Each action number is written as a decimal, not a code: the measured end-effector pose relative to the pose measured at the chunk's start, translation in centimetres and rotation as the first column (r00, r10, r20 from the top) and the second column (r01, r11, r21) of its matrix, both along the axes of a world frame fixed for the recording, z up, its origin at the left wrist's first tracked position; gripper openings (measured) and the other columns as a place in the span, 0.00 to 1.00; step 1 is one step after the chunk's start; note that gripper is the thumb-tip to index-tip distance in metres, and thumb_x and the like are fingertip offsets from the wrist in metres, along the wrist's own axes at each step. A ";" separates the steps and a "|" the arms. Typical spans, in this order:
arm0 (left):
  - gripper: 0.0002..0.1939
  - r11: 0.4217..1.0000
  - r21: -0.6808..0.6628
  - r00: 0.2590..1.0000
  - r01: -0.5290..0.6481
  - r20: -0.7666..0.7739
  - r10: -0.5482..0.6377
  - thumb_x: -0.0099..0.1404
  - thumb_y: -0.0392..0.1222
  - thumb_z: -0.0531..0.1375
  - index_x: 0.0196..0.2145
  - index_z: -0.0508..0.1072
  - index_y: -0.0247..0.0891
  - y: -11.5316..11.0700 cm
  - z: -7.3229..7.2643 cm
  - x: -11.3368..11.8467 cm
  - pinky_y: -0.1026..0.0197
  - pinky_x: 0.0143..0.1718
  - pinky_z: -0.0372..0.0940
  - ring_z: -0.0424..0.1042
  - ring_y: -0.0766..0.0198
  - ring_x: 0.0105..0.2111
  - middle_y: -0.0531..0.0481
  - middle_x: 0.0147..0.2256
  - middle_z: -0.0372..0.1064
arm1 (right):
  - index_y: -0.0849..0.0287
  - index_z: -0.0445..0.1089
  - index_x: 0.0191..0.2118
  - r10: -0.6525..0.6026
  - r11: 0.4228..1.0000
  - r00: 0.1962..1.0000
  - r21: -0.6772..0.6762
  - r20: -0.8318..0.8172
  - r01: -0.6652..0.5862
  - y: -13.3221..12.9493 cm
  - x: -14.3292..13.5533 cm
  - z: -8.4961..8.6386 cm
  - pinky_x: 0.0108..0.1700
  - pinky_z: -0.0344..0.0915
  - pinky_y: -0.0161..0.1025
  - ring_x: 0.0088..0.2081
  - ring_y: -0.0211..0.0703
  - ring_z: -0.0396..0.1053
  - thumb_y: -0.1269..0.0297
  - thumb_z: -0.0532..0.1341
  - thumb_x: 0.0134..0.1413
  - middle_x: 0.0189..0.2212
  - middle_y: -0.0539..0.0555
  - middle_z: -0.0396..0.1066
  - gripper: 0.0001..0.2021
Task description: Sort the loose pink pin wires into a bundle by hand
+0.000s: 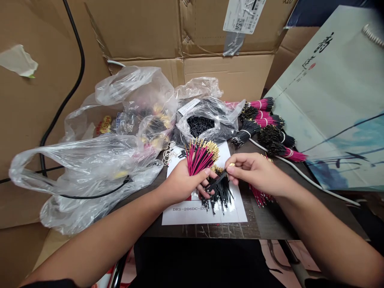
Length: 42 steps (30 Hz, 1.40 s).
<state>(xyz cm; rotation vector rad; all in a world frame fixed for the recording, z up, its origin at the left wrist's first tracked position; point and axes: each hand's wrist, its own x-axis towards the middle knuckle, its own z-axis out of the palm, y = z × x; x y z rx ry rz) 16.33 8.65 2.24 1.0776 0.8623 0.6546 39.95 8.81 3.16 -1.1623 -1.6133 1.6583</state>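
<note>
My left hand (pixel 180 182) is closed around a fanned bundle of pink wires (pixel 199 162) with gold-coloured metal ends pointing up and away. Black wires (pixel 222 196) with gold ends lie on the white paper (pixel 237 214) just under and beside that hand. In a pinch between thumb and forefinger, my right hand (pixel 255 172) has the end of a thin black strip (pixel 216 183), where a bit of gold shows. This strip reaches across to the fingers of my left hand. Whether it is a wire or a sleeve, I cannot tell.
Behind the hands sits an open plastic bag of small black tubes (pixel 201 126). Clear plastic bags (pixel 120 148) fill the left side. Tied wire bundles (pixel 267 120) lie at the right, beside a white cable (pixel 300 176) and a large paper bag (pixel 336 112). Cardboard (pixel 144 32) stands behind.
</note>
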 end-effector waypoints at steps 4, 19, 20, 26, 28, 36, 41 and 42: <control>0.12 0.997 0.010 0.997 -0.075 -0.002 0.075 0.68 0.43 0.63 0.42 0.69 0.31 0.5 0.3 -0.1 0.63 0.22 0.76 0.77 0.65 0.22 0.43 0.35 0.77 | 0.60 0.73 0.37 0.235 0.972 0.955 -0.054 0.180 -0.229 0.8 3.9 1.8 0.31 0.64 0.35 0.26 0.36 0.68 0.54 0.65 0.63 0.24 0.50 0.72 0.12; 0.09 0.971 0.032 0.964 -0.236 -0.121 0.239 0.71 0.36 0.59 0.47 0.65 0.32 1.3 0.1 -0.1 0.63 0.24 0.76 0.77 0.65 0.22 0.46 0.34 0.77 | 0.56 0.74 0.46 0.122 0.940 0.809 0.196 0.574 -0.281 0.3 0.7 0.1 0.35 0.65 0.39 0.30 0.41 0.74 0.58 0.61 0.64 0.29 0.51 0.78 0.11; 0.09 0.972 0.031 0.963 -0.232 -0.134 0.234 0.72 0.36 0.58 0.48 0.65 0.32 1.3 0.0 -0.1 0.62 0.25 0.76 0.77 0.65 0.22 0.46 0.35 0.76 | 0.56 0.73 0.49 0.099 0.943 0.815 0.208 0.571 -0.261 0.2 0.8 0.1 0.36 0.65 0.39 0.31 0.41 0.74 0.57 0.61 0.64 0.30 0.50 0.78 0.12; 0.10 0.981 0.097 0.949 -0.170 -0.253 0.190 0.72 0.36 0.57 0.50 0.65 0.36 1.0 -0.4 -0.6 0.62 0.23 0.75 0.76 0.66 0.21 0.48 0.37 0.77 | 0.54 0.72 0.49 0.068 0.930 0.729 0.221 0.681 -0.293 -0.2 1.4 0.7 0.33 0.62 0.38 0.29 0.41 0.73 0.57 0.58 0.67 0.29 0.49 0.78 0.11; 0.11 0.974 0.166 0.930 -0.153 -0.310 0.199 0.72 0.37 0.57 0.52 0.66 0.38 0.9 -0.5 -0.8 0.65 0.21 0.73 0.75 0.68 0.20 0.49 0.37 0.76 | 0.54 0.72 0.48 0.103 0.925 0.730 0.205 0.675 -0.319 -0.3 1.3 0.8 0.34 0.62 0.38 0.29 0.41 0.73 0.59 0.57 0.67 0.29 0.50 0.78 0.10; 0.14 0.967 0.248 0.900 -0.052 -0.408 0.153 0.72 0.38 0.57 0.54 0.67 0.39 0.8 -0.2 -1.1 0.67 0.22 0.69 0.76 0.68 0.21 0.51 0.35 0.76 | 0.54 0.69 0.46 0.081 0.931 0.814 0.247 0.575 -0.267 -0.7 0.8 0.5 0.36 0.63 0.38 0.30 0.40 0.73 0.59 0.54 0.70 0.29 0.48 0.77 0.09; 0.11 0.961 0.271 0.921 -0.055 -0.359 0.153 0.72 0.39 0.57 0.52 0.67 0.38 1.0 -0.5 -1.1 0.65 0.26 0.71 0.77 0.67 0.22 0.51 0.35 0.76 | 0.54 0.68 0.49 0.136 0.928 0.795 0.205 0.591 -0.310 -0.7 1.0 0.8 0.36 0.63 0.37 0.30 0.40 0.73 0.61 0.57 0.68 0.28 0.48 0.77 0.09; 0.11 0.960 0.273 0.924 -0.054 -0.351 0.152 0.73 0.39 0.57 0.52 0.67 0.38 1.0 -0.6 -1.1 0.64 0.27 0.71 0.77 0.66 0.22 0.51 0.35 0.76 | 0.55 0.67 0.51 0.150 0.927 0.785 0.190 0.601 -0.322 -0.7 1.0 0.7 0.35 0.63 0.37 0.29 0.40 0.73 0.61 0.58 0.67 0.28 0.48 0.78 0.10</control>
